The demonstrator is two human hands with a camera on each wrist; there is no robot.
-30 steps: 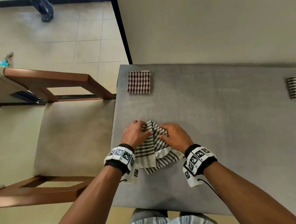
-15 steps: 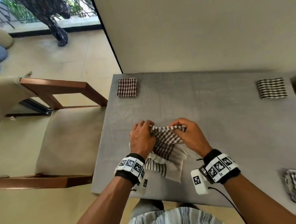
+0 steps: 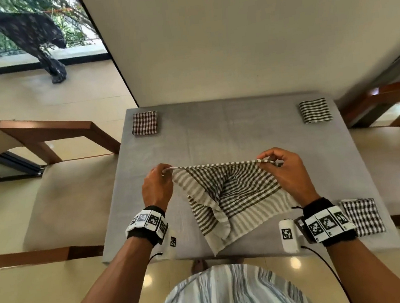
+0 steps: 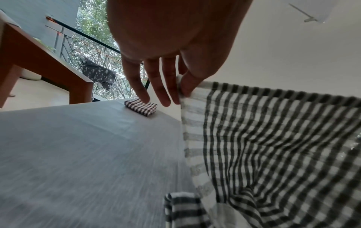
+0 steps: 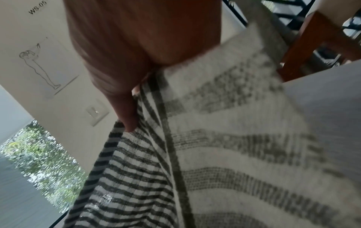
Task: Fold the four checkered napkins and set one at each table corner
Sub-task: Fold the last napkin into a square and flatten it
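Above the grey table [image 3: 217, 137] hangs an unfolded black-and-white checkered napkin [image 3: 230, 195], stretched taut along its top edge. My left hand [image 3: 159, 182] pinches its left corner, and the left wrist view shows thumb and forefinger on the napkin [image 4: 273, 146]. My right hand [image 3: 281, 168] pinches the right corner, with the cloth [image 5: 215, 154] draped below. A folded red-checked napkin [image 3: 145, 123] lies at the far left corner, also visible as a small folded square [image 4: 141, 107]. A folded black-striped napkin [image 3: 314, 111] lies at the far right corner. A folded checkered napkin [image 3: 362, 216] sits at the near right corner.
Wooden-armed cushioned chairs stand on the left [image 3: 58, 189] and right [image 3: 390, 157] of the table. A cream wall [image 3: 232, 38] rises behind the table's far edge. A window with greenery [image 3: 23, 29] is at the upper left.
Both hands lifted the bunched napkin off the table and drew apart, spreading its top edge taut. The head view rose, bringing all table corners into sight.
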